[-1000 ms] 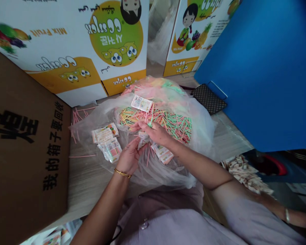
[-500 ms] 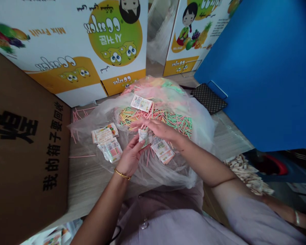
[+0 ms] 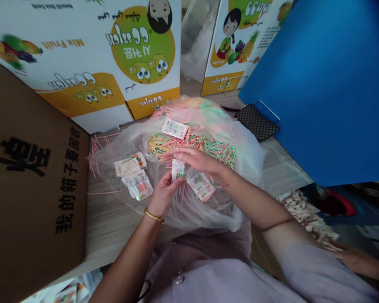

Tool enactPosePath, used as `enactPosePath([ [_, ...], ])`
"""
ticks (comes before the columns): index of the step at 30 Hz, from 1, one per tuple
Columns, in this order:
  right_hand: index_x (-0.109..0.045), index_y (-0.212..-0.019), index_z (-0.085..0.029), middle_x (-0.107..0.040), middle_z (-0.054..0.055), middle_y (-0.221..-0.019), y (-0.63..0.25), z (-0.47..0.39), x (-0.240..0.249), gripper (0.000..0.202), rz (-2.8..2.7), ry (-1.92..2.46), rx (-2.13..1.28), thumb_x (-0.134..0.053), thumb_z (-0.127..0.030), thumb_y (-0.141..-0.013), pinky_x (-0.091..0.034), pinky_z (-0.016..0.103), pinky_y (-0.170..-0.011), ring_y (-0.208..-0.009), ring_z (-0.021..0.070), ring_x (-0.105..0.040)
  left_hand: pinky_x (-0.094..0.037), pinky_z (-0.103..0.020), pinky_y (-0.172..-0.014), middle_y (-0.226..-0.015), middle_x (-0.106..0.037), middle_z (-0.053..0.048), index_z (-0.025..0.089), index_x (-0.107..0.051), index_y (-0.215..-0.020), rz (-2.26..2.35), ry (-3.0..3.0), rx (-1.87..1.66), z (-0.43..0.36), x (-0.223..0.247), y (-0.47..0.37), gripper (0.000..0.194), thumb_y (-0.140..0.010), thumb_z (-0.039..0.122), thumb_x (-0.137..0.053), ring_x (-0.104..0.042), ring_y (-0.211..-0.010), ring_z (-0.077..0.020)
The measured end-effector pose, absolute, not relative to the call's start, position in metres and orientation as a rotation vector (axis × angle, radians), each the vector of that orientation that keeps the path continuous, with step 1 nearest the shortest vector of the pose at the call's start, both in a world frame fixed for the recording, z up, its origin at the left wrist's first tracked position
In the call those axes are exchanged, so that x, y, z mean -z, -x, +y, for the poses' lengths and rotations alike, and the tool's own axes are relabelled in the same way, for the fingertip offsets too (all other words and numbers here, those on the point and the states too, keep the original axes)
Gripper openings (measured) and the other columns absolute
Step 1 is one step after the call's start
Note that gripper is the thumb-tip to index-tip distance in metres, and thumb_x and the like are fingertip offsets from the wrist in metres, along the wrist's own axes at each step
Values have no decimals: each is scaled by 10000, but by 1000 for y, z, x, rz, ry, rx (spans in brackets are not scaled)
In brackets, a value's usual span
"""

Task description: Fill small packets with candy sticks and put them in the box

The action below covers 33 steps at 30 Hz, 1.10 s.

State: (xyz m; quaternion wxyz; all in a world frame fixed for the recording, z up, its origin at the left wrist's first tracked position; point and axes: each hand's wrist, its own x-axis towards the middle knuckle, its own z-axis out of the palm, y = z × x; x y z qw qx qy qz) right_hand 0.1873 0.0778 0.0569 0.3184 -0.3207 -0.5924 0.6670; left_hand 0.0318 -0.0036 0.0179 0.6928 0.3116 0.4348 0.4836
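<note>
My left hand (image 3: 164,191) grips a small printed packet (image 3: 178,169) between thumb and fingers, low over the clear plastic bag (image 3: 251,147). My right hand (image 3: 196,160) is just above and beyond that packet, palm down, its fingers stretched out to the left over the pile of pink, green and yellow sticks (image 3: 221,150). Whether its fingertips touch the packet, I cannot tell. One packet (image 3: 174,128) lies on the sticks behind my hands. Other packets (image 3: 137,185) lie left of my left hand, and more packets (image 3: 201,185) rest under my right wrist.
A brown carton (image 3: 34,168) stands at the left, with loose pink sticks (image 3: 96,153) beside it. Printed boxes (image 3: 97,54) and a blue panel (image 3: 318,92) rise behind. A checkered pouch (image 3: 256,122) lies right of the bag. Another person's hand (image 3: 356,259) touches a pile (image 3: 306,214) at lower right.
The packet in my left hand now stands more upright, and my left thumb has shifted toward its lower edge. The other person's hand has moved up to the pile at lower right.
</note>
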Motion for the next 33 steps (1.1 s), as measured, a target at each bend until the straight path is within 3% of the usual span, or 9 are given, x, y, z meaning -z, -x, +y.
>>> enactPosePath([
  [3, -761, -1102, -196, -770, 89, -1157, -188, 75, -61, 376, -1508, 856, -1736, -489, -444, -1029, -549, 381, -985, -1107, 210, -708, -566, -389, -957, -1108, -783, -53, 214, -796, -1020, 981, -653, -1079, -4, -17, -31, 359, -708, 373, -878, -704, -1030, -236],
  [7, -768, -1105, -208, -758, 60, -1200, -190, 72, -66, 298, -1690, 953, -1489, -530, -365, -1019, -479, 381, -1083, -1174, 196, -669, -555, -405, -1011, -1170, -771, -47, 230, -787, -1053, 955, -593, -1111, -3, -18, -28, 365, -709, 320, -874, -692, -1114, -243],
  [12, -712, -1222, -216, -752, 83, -1212, -198, 82, -60, 446, -1557, 1011, -1366, -392, -488, -1070, -506, 419, -1061, -1168, 223, -681, -525, -419, -1073, -1200, -766, -53, 228, -784, -1072, 895, -571, -1057, -6, -20, -27, 360, -720, 255, -855, -691, -1142, -247],
  [16, -552, -1455, -244, -524, 99, -1549, -211, 91, -57, 512, -1545, 1182, -876, -536, -503, -1013, -391, 444, -1190, -1409, 255, -507, -550, -380, -1028, -1194, -769, -45, 232, -781, -1081, 910, -534, -1064, -8, -19, -26, 381, -710, 243, -868, -703, -1086, -218],
  [18, -483, -1519, -262, -438, 87, -1615, -213, 88, -60, 574, -1684, 1161, -861, -542, -518, -1009, -351, 445, -1217, -1451, 252, -458, -573, -358, -976, -1187, -770, -40, 231, -776, -1090, 914, -532, -1059, -8, -18, -25, 382, -722, 269, -872, -707, -1049, -200],
  [23, -630, -1381, -232, -625, 89, -1443, -205, 72, -69, 486, -2081, 853, -1385, -440, -533, -1051, -401, 409, -1169, -1352, 231, -565, -575, -338, -956, -1072, -787, -18, 215, -770, -1073, 907, -578, -1064, -9, -16, -25, 413, -688, 278, -904, -707, -975, -169],
  [27, -625, -1344, -231, -629, 89, -1415, -190, 70, -68, 393, -1976, 963, -1317, -519, -444, -1031, -476, 341, -1026, -1232, 210, -621, -568, -355, -973, -1128, -773, -22, 225, -756, -1110, 943, -645, -1077, -14, -11, -20, 440, -702, 324, -888, -694, -1010, -179],
  [31, -708, -1041, -159, -732, 62, -1014, -164, 66, -64, 180, -2376, 1042, -1229, -616, -298, -973, -434, 280, -822, -923, 189, -648, -588, -399, -921, -1133, -745, -46, 225, -707, -1166, 1128, -834, -1087, -33, 0, 0, 426, -794, 415, -793, -679, -980, -199],
  [33, -702, -1016, -163, -720, 42, -946, -144, 63, -60, 158, -2443, 1074, -1142, -585, -267, -992, -388, 262, -769, -875, 176, -630, -575, -405, -927, -1231, -698, -91, 215, -658, -1218, 1386, -1043, -1183, -51, 5, 15, 415, -864, 423, -720, -665, -1059, -226],
])
